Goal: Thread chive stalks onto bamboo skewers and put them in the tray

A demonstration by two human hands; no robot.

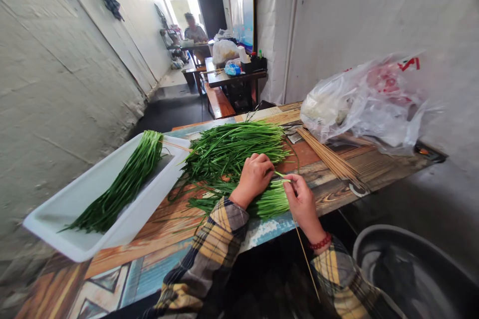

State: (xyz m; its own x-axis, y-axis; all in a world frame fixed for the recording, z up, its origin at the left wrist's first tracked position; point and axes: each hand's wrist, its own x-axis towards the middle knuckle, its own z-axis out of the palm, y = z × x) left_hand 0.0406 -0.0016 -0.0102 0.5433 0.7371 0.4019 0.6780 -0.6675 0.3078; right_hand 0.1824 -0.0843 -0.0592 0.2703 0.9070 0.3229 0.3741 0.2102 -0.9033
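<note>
My left hand [256,175] is curled over the garlic chives, its fingers closed on a pale stalk at the right end. Beside it, my right hand [302,202] pinches the stalk ends between thumb and fingers. A thin bamboo skewer [307,261] slants down from that same hand past the table edge. Under both hands lies a small row of garlic chives [275,202], pale ends toward the right. Behind it spreads a larger heap of garlic chives [239,142]. The fingertips of my left hand are partly hidden.
A white tray [144,192] at the left holds skewered chives [121,189]. Loose bamboo skewers [329,154] lie right of the heap, near a plastic bag [366,104] on the wooden table [164,224]. A grey tub [407,269] stands lower right. A person [195,32] sits far back.
</note>
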